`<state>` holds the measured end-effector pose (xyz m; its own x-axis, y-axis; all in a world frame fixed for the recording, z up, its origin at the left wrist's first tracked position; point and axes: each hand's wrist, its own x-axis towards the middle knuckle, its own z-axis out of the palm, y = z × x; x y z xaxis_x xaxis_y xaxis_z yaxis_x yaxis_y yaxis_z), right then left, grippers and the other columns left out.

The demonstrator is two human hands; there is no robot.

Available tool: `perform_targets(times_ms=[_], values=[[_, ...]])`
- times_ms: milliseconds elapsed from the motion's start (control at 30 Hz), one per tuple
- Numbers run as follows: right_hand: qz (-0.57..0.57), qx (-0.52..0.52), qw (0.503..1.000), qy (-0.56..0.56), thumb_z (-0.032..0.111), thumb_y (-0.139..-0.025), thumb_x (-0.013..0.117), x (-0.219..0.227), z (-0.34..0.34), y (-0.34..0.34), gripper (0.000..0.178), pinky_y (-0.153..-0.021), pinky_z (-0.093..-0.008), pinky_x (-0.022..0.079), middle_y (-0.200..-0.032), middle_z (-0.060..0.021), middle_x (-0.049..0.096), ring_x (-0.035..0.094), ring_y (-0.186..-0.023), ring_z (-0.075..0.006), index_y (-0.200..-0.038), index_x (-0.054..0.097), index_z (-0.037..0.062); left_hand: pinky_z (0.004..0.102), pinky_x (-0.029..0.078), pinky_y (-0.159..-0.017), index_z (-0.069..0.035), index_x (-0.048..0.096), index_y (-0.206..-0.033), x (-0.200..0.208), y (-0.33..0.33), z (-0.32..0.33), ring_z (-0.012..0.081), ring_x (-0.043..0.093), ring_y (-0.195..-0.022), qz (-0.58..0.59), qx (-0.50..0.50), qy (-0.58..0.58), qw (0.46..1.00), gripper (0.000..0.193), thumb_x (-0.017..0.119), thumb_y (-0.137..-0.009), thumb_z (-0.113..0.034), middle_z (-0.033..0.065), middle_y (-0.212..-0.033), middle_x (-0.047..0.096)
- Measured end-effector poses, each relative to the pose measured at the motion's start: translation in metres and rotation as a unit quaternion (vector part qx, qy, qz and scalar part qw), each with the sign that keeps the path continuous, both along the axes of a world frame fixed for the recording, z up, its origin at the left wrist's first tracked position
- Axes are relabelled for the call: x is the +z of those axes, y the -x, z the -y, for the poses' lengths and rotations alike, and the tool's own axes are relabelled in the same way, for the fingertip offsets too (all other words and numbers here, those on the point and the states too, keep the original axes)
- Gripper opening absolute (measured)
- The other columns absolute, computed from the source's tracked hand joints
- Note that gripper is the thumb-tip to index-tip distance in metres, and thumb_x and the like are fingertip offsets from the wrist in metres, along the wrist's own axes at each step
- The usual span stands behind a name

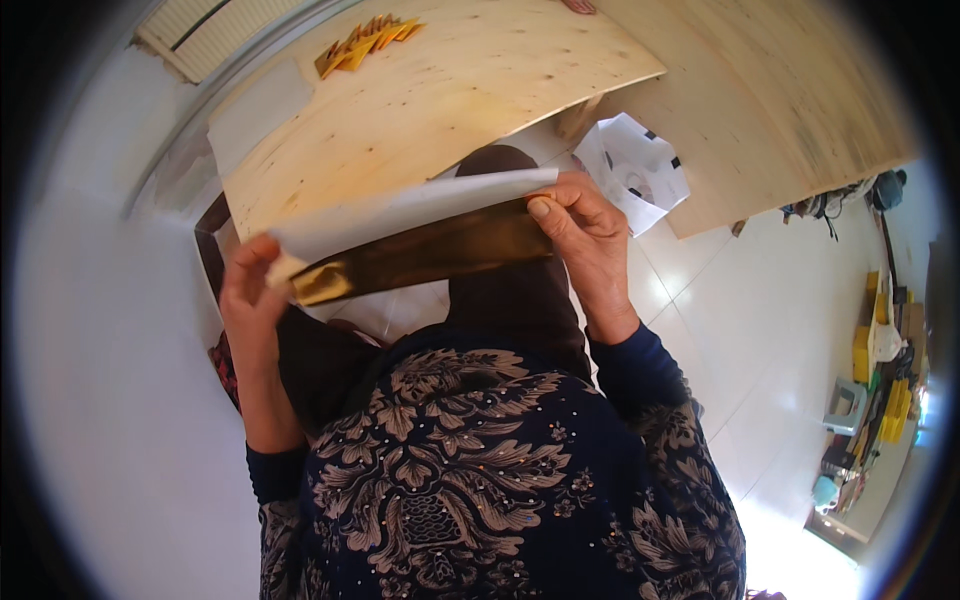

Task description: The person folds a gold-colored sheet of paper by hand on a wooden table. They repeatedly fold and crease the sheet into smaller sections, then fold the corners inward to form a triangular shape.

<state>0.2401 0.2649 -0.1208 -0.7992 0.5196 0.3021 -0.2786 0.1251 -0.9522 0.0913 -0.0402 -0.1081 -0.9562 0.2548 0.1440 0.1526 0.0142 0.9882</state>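
Over my lap, a long strip of shiny gold paper (pixel 430 250) is stretched between my two hands. A white layer (pixel 410 208) runs along its upper side; I cannot tell whether it is the folded-over back or a separate sheet. My right hand (pixel 597 225) pinches the right end between thumb and fingers. At the lower left end, my left hand (pixel 250 295) is closed on the strip, its fingertips slightly blurred. On the wooden table (pixel 450 85) ahead lies an overlapping row of several folded gold pieces (pixel 367 45).
A white open-topped bag (pixel 655 185) stands by the table on the right. Another person's hand (pixel 579 5) shows at the top edge. A second wooden surface (pixel 790 110) extends at the far right. A grey stool (pixel 846 406) and shelves with yellow items (pixel 897 410) stand farther right.
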Motion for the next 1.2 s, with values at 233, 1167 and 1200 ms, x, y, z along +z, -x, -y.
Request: perform_targets(times_ms=[233, 1167, 1200], values=[[-0.04, 0.056, 0.97, -0.233, 0.009, -0.079, 0.077, 0.034, 0.04, 0.02, 0.01, -0.082, -0.0349, 0.046, -0.079, -0.0064, 0.064, 0.06, -0.081, -0.0223, -0.082, 0.069, 0.0042, 0.0363, 0.045, -0.094, -0.008, 0.066, -0.086, 0.043, -0.033, -0.049, 0.0269, 0.058, -0.107, -0.418, -0.11, 0.154, 0.889, 0.02, 0.08, -0.072, -0.011, 0.0099, -0.11, 0.064], [-0.023, 0.066, 0.961, -0.269, 0.008, -0.078, 0.077, 0.052, 0.065, 0.027, 0.012, -0.065, -0.0321, 0.041, -0.07, -0.006, 0.06, 0.055, -0.065, -0.0219, -0.087, 0.07, 0.0034, 0.0244, 0.048, -0.07, -0.003, 0.06, -0.081, 0.038, -0.037, -0.065, 0.0072, 0.058, -0.072, -0.024, -0.159, 0.018, 0.987, 0.016, 0.076, -0.079, -0.004, -0.0002, -0.076, 0.065], [-0.019, 0.067, 0.963, -0.261, 0.008, -0.078, 0.077, 0.052, 0.066, 0.027, 0.011, -0.066, -0.0321, 0.041, -0.069, -0.0056, 0.06, 0.054, -0.065, -0.0216, -0.086, 0.07, 0.0036, 0.0242, 0.048, -0.07, -0.004, 0.06, -0.081, 0.038, -0.037, -0.065, 0.007, 0.058, -0.072, -0.043, -0.162, 0.013, 0.986, 0.016, 0.076, -0.079, -0.005, -0.0004, -0.077, 0.065]])
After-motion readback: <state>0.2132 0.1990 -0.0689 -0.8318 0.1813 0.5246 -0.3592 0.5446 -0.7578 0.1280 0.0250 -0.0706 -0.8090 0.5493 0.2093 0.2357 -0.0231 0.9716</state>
